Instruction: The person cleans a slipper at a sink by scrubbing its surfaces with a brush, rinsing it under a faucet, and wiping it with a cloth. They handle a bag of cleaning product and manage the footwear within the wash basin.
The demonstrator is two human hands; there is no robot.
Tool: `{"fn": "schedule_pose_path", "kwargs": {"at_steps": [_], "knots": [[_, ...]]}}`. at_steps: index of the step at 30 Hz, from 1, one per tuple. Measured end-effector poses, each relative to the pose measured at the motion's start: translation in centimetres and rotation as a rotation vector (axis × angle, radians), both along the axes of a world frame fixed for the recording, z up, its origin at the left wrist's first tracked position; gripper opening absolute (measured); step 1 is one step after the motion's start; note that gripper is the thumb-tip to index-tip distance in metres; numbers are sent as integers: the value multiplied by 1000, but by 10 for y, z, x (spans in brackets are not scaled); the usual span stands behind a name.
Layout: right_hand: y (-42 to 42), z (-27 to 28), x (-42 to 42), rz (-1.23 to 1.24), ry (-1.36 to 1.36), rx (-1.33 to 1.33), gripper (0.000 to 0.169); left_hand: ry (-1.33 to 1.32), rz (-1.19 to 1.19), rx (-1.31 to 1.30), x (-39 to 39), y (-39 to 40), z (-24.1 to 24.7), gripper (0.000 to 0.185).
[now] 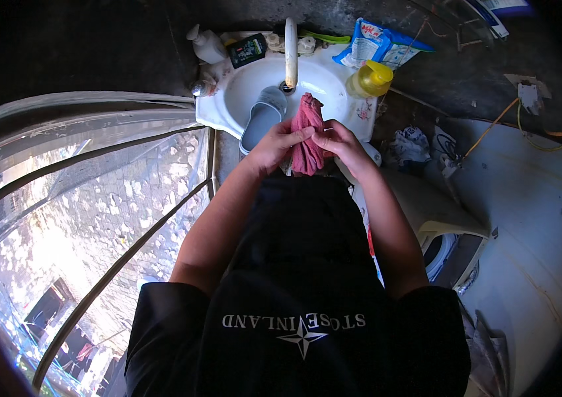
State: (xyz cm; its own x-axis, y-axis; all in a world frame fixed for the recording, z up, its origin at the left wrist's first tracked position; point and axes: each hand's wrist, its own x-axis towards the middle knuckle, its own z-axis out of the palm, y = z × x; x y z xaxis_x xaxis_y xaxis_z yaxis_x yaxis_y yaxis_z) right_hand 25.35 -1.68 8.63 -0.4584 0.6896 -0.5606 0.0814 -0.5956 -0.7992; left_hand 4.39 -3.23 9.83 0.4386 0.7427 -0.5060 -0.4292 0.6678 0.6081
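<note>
Between my two hands, over the front part of a white ceramic washbasin (234,84), is a bunched pink-red cloth (308,154). My left hand (277,144) grips it from the left side, thumb across its front. On the right side my right hand (343,144) pinches it with thumb and fingers, and the two thumbs nearly meet. A grey clog-type shoe (263,119) lies tilted in the basin, its heel end over the front rim, left of the cloth. The faucet spout (291,54) points down above the drain, with no water seen running.
A white pump bottle (207,45), a dark green packet (247,50), a blue detergent bag (377,44) and a yellow pump bottle (370,79) stand around the basin's rim. A barred window (127,198) is at left. A washing machine (439,223) and hanging cables (491,126) are at right.
</note>
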Motion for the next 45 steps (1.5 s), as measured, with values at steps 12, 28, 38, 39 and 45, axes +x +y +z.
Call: {"fn": "schedule_pose_path", "kwargs": {"at_steps": [12,28,38,39,45], "knots": [[3,-13,-8,-265,67,47,26,40,-23,40,5,6,-9,58],[-9,-89,-21,-18,-568,743,110,-92,-307,-9,0,-6,-55,61],[-20,-78,-29,11,-395,34,55,1376,154,353,-81,-43,-98,32],[-20,-75,-35,52,-449,49,53,1563,255,435,-100,-52,-118,35],[-18,-27,-122,165,-935,569,52,591,-94,-377,-120,-69,-151,41]]}}
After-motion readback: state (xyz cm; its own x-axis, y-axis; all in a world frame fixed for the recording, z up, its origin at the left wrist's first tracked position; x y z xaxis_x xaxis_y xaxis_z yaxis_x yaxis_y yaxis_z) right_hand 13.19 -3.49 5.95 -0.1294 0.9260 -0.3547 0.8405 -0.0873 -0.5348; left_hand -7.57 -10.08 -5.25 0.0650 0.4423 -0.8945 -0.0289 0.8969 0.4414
